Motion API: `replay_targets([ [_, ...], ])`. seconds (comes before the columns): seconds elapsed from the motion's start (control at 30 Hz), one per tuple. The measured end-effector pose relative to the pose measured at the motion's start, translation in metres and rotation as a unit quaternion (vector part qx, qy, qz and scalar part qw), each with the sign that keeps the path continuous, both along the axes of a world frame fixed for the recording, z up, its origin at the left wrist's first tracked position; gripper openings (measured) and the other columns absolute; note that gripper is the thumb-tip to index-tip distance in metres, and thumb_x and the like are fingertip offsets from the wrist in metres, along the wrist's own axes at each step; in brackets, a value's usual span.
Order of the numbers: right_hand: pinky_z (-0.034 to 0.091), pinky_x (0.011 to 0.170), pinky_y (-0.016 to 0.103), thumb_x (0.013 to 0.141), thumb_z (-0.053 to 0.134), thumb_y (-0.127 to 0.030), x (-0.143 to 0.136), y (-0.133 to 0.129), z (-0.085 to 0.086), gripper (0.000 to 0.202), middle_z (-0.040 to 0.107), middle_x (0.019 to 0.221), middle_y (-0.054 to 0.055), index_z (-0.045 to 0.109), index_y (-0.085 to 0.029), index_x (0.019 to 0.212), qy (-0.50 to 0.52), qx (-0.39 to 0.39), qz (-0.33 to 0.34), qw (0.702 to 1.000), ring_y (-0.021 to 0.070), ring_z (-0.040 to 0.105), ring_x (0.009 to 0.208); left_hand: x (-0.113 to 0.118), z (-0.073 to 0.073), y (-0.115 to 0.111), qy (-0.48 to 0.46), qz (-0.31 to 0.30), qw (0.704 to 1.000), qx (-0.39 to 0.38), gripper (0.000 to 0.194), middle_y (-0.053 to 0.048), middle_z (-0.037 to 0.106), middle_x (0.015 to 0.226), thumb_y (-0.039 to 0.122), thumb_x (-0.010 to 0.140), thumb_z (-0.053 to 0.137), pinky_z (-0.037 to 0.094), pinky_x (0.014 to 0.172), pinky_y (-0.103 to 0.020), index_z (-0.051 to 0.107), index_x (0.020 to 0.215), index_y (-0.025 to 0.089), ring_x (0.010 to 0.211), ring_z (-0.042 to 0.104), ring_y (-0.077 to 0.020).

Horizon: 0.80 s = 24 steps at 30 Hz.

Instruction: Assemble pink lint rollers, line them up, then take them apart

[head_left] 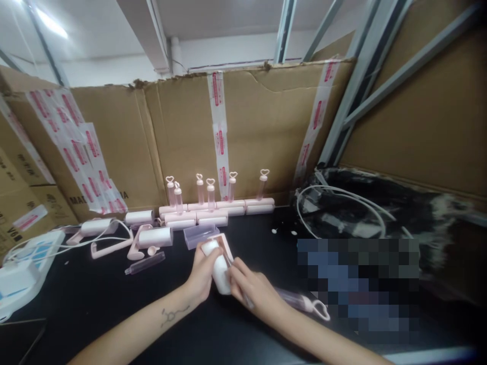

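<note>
Gripping a white cylinder point(221, 276) in the left hand point(203, 268), pinching a slim thing point(248, 301) in the right hand point(249, 284); "V6" on the carton point(11, 210) ("MAD", then tape point(108, 200), on cardboard point(182, 132)).

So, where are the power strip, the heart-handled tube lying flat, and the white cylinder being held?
Power strip point(46, 251), head view: its top.
Heart-handled tube point(296, 299), head view: its see-through barrel.
White cylinder point(220, 274), head view: its curved side.

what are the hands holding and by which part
The left hand grips the white cylinder near its far end. The right hand seems to hold a slim object; which part it grips cannot be told.
</note>
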State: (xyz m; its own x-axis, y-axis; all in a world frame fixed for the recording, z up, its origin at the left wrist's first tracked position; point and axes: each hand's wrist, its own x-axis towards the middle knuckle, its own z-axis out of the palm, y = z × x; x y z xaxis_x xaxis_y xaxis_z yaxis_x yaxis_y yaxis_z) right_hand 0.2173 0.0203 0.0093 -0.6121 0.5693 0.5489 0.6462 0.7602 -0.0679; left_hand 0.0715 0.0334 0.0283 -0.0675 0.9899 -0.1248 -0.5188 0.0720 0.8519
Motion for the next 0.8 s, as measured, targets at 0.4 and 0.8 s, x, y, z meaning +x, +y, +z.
replay_targets([
  [0.4, 0.034, 0.047, 0.021, 0.081, 0.032, -0.005, 0.007, 0.003, 0.004, 0.02, 0.05, 0.072, 0.0, 0.045, -0.021, 0.08, 0.061, 0.017, 0.048, 0.997, 0.0098, 0.048, 0.053, -0.012, -0.014, 0.003, -0.008, -0.058, 0.997, -0.056, 0.027, -0.001, 0.061, 0.067, 0.022, 0.064, 0.069, 0.048, 0.063, -0.026, 0.055, 0.085, 0.014, 0.062, 0.057, -0.0135],
  [0.8, 0.043, 0.075, 0.027, 0.079, 0.054, -0.018, 0.009, 0.035, 0.074, 0.008, 0.053, 0.085, 0.002, 0.046, -0.02, 0.08, 0.228, -0.193, 0.169, 0.939, 0.0154, 0.051, 0.083, -0.025, 0.007, 0.004, 0.262, -0.129, 0.943, 0.157, 0.032, 0.0, 0.059, 0.08, 0.032, 0.072, 0.067, 0.043, 0.063, -0.024, 0.051, 0.095, 0.017, 0.068, 0.055, -0.0139],
])
